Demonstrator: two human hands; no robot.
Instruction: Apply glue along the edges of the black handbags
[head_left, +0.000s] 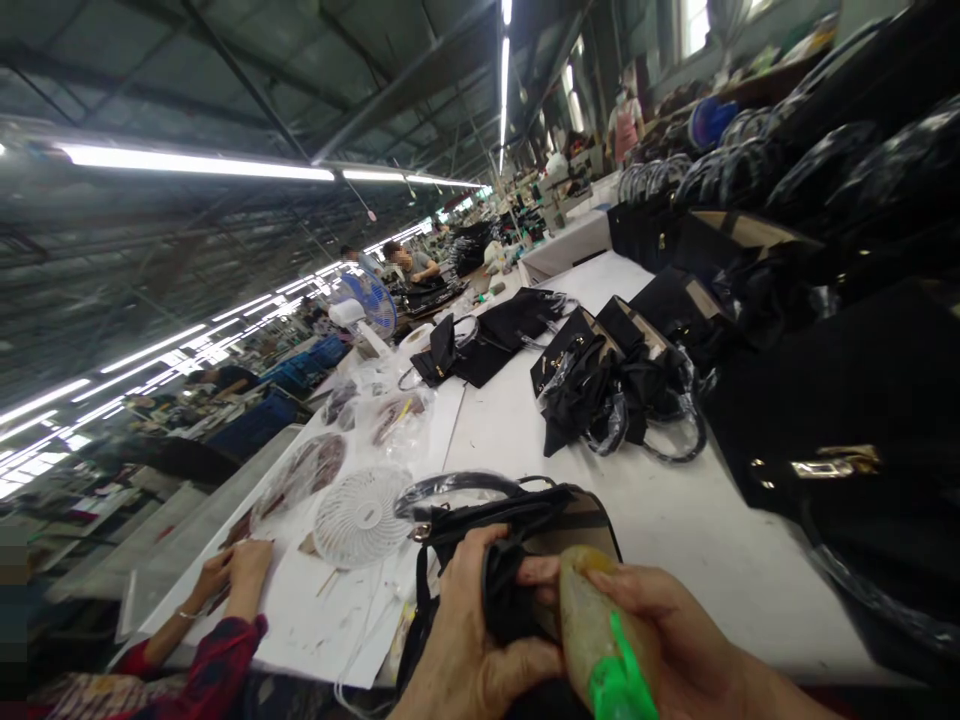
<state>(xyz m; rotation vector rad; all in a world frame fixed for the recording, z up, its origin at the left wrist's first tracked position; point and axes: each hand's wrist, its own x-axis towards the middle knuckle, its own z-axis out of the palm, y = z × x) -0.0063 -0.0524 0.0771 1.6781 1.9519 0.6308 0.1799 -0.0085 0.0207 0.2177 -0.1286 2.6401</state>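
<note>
A black handbag [551,510] with a plastic-wrapped handle lies before me at the table's near edge. My left hand [480,625] grips a fold of its black fabric, thumb and fingers curled round it. My right hand [675,625] is wrapped round a soft yellowish squeeze bottle [589,605] with a bright green piece at its lower end. The bottle's far end is close to the fabric between my hands; whether it touches cannot be made out. Part of the bag is hidden behind my hands.
A white fan [364,515] stands left of the bag, near a co-worker's hands [240,570]. Several black handbags [577,370] lie farther along the white table [495,430]. More bags [847,400] are piled on the right. A blue fan [367,305] stands at the back left.
</note>
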